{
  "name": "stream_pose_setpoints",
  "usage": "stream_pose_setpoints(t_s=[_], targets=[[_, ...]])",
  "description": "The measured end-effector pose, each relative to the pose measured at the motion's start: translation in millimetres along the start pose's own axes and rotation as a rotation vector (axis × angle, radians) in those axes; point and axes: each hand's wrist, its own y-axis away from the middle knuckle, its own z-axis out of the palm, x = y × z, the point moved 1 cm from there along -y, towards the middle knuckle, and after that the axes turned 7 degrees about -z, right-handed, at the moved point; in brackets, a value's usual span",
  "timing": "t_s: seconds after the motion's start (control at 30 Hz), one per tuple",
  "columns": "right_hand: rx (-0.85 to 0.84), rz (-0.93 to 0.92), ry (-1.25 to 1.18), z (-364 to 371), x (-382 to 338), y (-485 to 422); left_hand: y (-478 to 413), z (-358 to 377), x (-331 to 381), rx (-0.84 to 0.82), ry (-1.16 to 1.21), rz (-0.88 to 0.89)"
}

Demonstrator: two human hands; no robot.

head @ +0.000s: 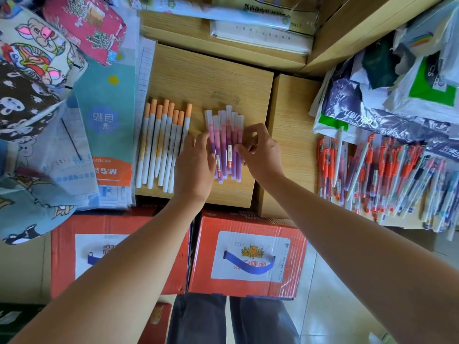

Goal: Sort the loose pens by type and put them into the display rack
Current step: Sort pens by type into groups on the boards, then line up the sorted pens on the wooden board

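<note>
Several pink-and-purple pens (pixel 224 135) with clear caps lie side by side on a wooden board (pixel 211 80). My left hand (pixel 195 165) presses with straight fingers against the left side of this group. My right hand (pixel 260 151) pinches the rightmost pens of the group with curled fingers. To the left, a row of several white pens with orange caps (pixel 162 142) lies on the same board. A loose heap of red pens (pixel 367 170) and other mixed pens lies at the right. No display rack is in view.
Two red cartons (pixel 248 254) stand below the board. Patterned fabric bags (pixel 37 70) and paper packs crowd the left. Plastic bags (pixel 397 90) pile up at the right, above the heap. Boxed stock sits at the top.
</note>
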Motion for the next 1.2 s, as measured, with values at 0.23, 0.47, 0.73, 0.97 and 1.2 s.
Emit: stream_pose_setpoints(t_s=[0.23, 0.47, 0.73, 0.97, 1.2], targets=[[0.043, -0.011, 0.001, 2.1, -0.9, 2.0, 0.8, -3.5, -1.4, 0.002, -0.019, 0.012], [-0.035, -0.011, -0.06, -24.1, 4.4, 10.5, 5.9, -7.6, 14.3, 0.066, -0.021, 0.032], [0.169, 0.153, -0.02, -112.4, 67.3, 46.9, 27.4, 27.5, 95.3, -0.222, 0.04, 0.14], [0.091, 0.279, 0.33, -159.8, 133.0, 84.9, 58.1, 92.7, 159.6, -0.583, -0.001, 0.326], [0.021, 0.23, 0.515, -160.5, 142.6, 81.0, 59.0, 124.8, 177.8, -0.501, -0.253, 0.362]])
